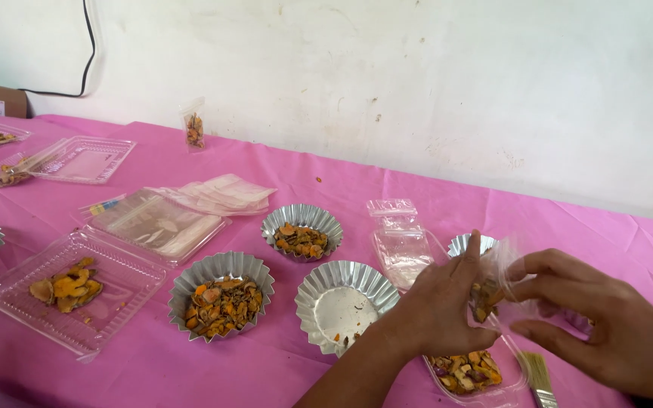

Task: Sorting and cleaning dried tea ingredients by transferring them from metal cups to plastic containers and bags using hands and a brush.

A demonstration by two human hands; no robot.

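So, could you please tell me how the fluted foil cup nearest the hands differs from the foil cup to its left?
The near foil cup is almost empty, with only crumbs on its pale bottom; the left foil cup is heaped with orange and brown dried pieces. The near cup is partly covered by the left hand; the left cup stands clear in full view. Both are silver, fluted and upright on the pink tablecloth.

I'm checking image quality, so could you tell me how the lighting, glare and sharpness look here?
Head view: soft, even light with faint shadows; mild glare on the foil cups and clear trays; left hand and right hand slightly motion-blurred around the small bag; the table's far end looks softer.
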